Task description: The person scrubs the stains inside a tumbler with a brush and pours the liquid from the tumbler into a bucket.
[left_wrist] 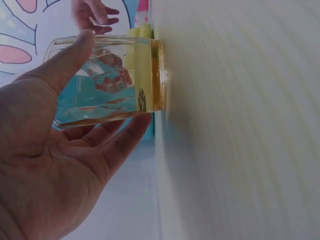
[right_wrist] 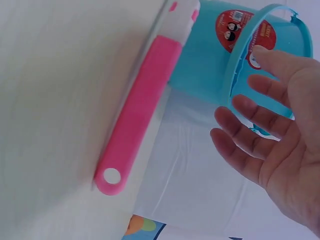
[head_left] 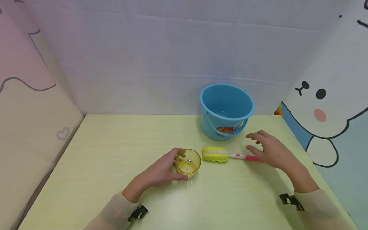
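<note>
Amber cup [head_left: 188,166]: left of the sponge brush [head_left: 215,155], clasped in your left hand [head_left: 164,170] | Right hand [head_left: 271,150]: fingers parted, near the pink handle [head_left: 252,157] | Step: apparently reaching | Next: likely calls for gripping it

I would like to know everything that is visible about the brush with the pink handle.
The brush has a ridged yellow head, apparently sponge, with a pale strip, a white neck with pink marks, and a pink, plastic-looking handle ending in a round hole. It lies on the table in front of the blue bucket, head toward the yellow cup but apart from it. The right hand hovers above the handle without touching it.
</note>
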A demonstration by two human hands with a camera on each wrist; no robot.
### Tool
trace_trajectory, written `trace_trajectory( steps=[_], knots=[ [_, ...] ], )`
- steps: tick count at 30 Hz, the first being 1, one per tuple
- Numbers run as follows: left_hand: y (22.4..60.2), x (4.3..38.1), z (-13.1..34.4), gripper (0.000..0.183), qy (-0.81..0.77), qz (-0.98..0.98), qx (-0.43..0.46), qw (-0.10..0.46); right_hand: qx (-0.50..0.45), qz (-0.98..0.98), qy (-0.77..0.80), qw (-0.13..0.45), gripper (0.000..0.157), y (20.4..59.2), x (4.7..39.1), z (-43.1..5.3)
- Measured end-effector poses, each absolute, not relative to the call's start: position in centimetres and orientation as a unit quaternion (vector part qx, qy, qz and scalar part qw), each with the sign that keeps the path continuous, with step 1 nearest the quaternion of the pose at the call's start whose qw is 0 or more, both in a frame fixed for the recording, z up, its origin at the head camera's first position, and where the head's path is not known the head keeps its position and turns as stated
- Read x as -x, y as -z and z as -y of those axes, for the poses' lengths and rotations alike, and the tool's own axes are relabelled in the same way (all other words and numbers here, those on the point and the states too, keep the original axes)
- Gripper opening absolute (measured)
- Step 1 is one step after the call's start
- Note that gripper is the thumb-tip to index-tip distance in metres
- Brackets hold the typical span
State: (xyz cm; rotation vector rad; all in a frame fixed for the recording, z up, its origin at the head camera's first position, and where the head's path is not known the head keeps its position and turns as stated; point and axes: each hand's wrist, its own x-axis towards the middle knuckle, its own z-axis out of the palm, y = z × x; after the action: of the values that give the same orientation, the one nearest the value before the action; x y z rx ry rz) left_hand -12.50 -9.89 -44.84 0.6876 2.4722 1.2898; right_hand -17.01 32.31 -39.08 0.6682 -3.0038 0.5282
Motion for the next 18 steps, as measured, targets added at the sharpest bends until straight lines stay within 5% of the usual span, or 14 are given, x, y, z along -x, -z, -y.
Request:
trace_trajectory(
  steps=[10, 18],
  knots=[
    [45.0, 12.5, 9.9, 0.092, -0.438, -0.856, -0.241, 0.130, -0.184, 0.945, -0.253, 0.092, 0.046, 37.1, 18.4, -32.3],
    [45.1, 12.5, 9.9, 0.093, -0.443, -0.854, -0.240, 0.130, -0.139, 0.942, -0.292, 0.092, 0.054, 35.5, 19.7, -32.1]
  ],
)
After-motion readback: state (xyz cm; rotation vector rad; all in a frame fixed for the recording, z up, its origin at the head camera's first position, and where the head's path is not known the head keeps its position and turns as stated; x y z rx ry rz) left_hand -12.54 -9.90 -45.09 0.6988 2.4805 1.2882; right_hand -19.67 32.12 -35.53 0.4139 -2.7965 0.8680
